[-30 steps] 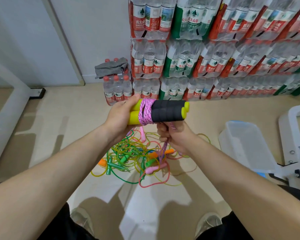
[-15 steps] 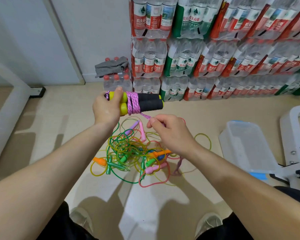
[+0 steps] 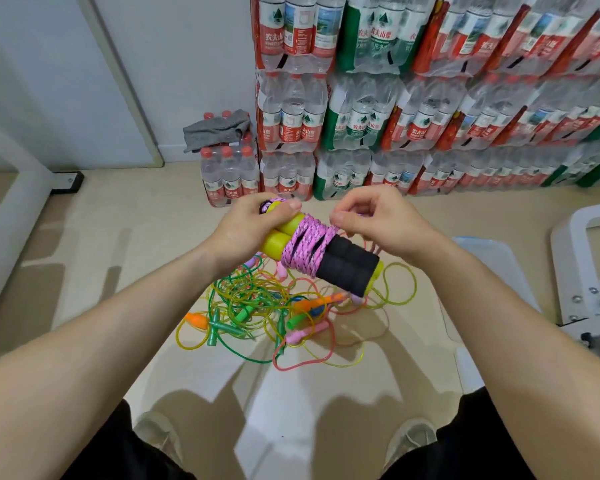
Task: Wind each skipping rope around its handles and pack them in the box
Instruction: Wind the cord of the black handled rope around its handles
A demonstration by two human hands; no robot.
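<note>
My left hand (image 3: 246, 230) grips the yellow end of two skipping-rope handles (image 3: 347, 268) held side by side, black foam grips pointing down right. Pink braided rope (image 3: 305, 245) is wound in several turns around their middle. My right hand (image 3: 378, 220) pinches the pink rope just above the windings. On the floor below lies a tangled pile of thin skipping ropes (image 3: 274, 306) in green, yellow, pink and orange with small coloured handles. A clear plastic box (image 3: 496, 268) stands on the floor to the right, partly hidden by my right forearm.
Shrink-wrapped packs of water bottles (image 3: 395, 116) are stacked along the back wall, with a grey cloth (image 3: 215, 131) on a low pack. White metal frames stand at the left (image 3: 11, 216) and right (image 3: 589, 271). My shoes (image 3: 156, 438) are at the bottom.
The handles have dropped and tilted down to the right with more pink turns on them. My right hand rose from below the handles to just above the windings.
</note>
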